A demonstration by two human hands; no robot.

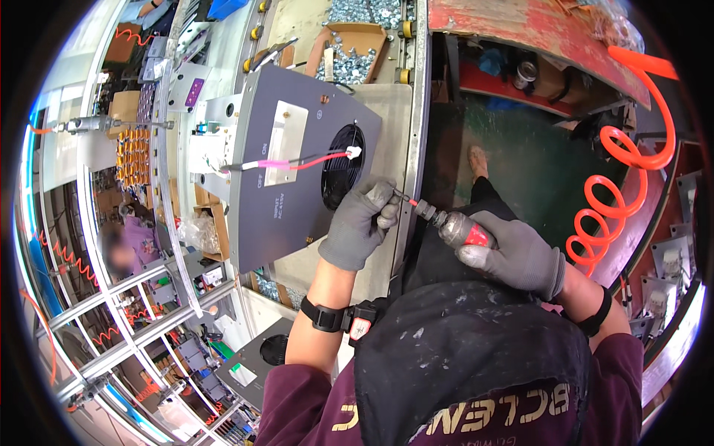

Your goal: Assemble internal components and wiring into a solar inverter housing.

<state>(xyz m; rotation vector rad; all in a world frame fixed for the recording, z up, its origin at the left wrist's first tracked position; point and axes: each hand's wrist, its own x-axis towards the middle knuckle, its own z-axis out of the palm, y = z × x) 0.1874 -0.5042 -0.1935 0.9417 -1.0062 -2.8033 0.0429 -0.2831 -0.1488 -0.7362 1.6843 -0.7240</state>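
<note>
My right hand [518,251], in a grey glove, is wrapped round a power screwdriver [455,227] with a red and dark body. Its thin bit points left toward my left hand [360,223], also gloved. The fingers of my left hand are curled together at the bit's tip; what they pinch is too small to make out. Just beyond them stands a dark grey metal panel [256,212] with a rectangular cutout and a round black fan [341,167]. A red and black wire pair with a white connector [353,152] hangs across the panel and over the fan.
A cardboard box [321,46] of metal fasteners stands behind the panel, with more loose fasteners farther back. An orange coiled air hose [613,197] hangs at right by a red bench [513,26]. Another person [141,245] is at far left, and a second grey panel [256,360] lies lower left.
</note>
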